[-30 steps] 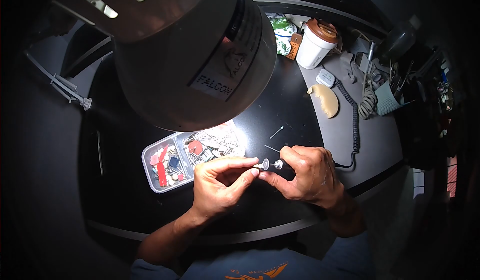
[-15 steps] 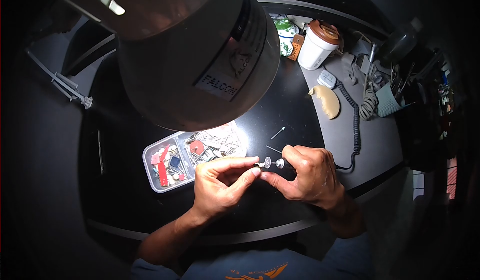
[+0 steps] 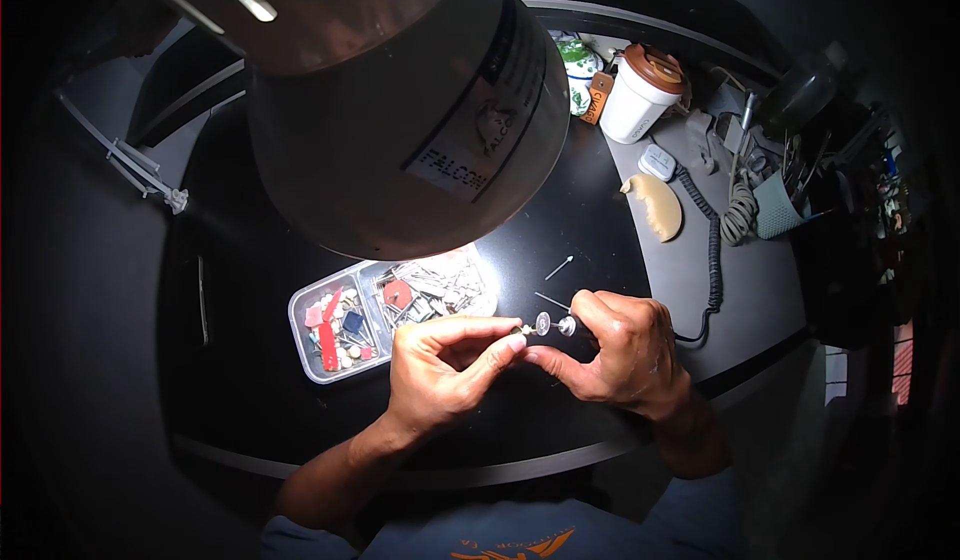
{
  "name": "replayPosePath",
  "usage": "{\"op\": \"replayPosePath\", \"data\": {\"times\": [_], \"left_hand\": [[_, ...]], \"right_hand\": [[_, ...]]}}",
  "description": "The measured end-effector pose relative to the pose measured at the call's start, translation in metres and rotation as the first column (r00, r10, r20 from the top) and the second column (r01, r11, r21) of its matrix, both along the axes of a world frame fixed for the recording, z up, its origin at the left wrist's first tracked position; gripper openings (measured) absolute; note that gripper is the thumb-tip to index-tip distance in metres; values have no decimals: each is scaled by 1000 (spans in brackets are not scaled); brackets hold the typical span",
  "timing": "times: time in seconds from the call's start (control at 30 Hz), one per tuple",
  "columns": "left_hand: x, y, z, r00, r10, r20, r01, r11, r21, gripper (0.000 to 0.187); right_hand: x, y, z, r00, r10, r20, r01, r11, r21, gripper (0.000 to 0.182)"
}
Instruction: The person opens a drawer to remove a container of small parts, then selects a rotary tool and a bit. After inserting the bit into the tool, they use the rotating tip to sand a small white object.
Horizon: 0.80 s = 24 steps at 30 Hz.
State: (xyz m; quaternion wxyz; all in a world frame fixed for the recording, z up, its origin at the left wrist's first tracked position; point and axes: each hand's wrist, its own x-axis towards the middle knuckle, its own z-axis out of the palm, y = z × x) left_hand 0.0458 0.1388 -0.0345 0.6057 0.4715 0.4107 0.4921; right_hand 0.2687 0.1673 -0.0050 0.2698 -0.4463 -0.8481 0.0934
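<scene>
Near the middle of the black table, my left hand (image 3: 445,370) pinches a small pale piece (image 3: 524,330) between thumb and index finger. My right hand (image 3: 625,355) is wrapped round a rotary handpiece (image 3: 568,326), whose body is mostly hidden by the fingers. A thin round disc (image 3: 543,323) on the handpiece's shaft sits at the small piece; whether they touch is unclear. Behind my left hand lies a clear compartment box (image 3: 303,350) with many metal bits and small coloured pieces.
A large lamp (image 3: 400,130) hangs over the table. Two thin burs lie behind my right hand. On the right are a white cup (image 3: 640,100) with a brown lid, a small white case (image 3: 656,163), a cream arch-shaped piece (image 3: 657,208), a coiled cable (image 3: 713,250) and a tool holder (image 3: 778,207).
The whole view has shifted slightly, with the lamp and table items a little further right. Both hands keep nearly the same pose and hold.
</scene>
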Motion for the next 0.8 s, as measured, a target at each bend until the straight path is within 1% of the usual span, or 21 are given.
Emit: {"op": "replayPosePath", "data": {"times": [0.1, 0.2, 0.3, 0.4, 0.5, 0.57, 0.6, 0.63, 0.77, 0.8], "left_hand": [[-1, 0, 3, 999, -14, -47, 14, 1000, 14, 16], [0, 0, 3, 998, -16, -54, 16, 1000, 12, 16], [0, 1, -1, 998, -19, -56, 20, 999, 33, 16], [1, 1, -2, 996, -16, -84, 21, 998, 57, 16], [1, 0, -2, 993, -26, -116, 33, 997, 66, 16], [0, 1, -2, 986, -40, -161, 55, 994, 90, 16], [0, 1, -2, 986, -49, -157, 63, 994, 86, 15], [0, 1, -3, 986, -58, -154, 71, 994, 83, 15], [1, 1, -6, 986, -68, -154, 84, 992, 95, 16], [1, 0, -5, 983, -41, -176, 64, 989, 131, 17]], "right_hand": [[0, 0, 1, 1000, -14, -27, 13, 1000, -13, 56], [2, 0, -2, 998, -2, -63, -1, 999, -42, 50], [-1, -2, -1, 988, -4, -156, -6, 998, -62, 40], [0, -6, -2, 990, 32, -137, -38, 999, -38, 29], [-4, -6, -7, 958, 117, -261, -111, 993, 37, 21], [-4, -7, -9, 952, 144, -271, -136, 989, 51, 16], [-4, -7, -10, 948, 158, -276, -148, 987, 57, 14], [-4, -7, -8, 945, 168, -281, -156, 986, 64, 9], [-6, -6, -7, 936, 183, -302, -162, 982, 93, 10], [-7, -6, -9, 930, 183, -317, -155, 982, 111, 12]]}}
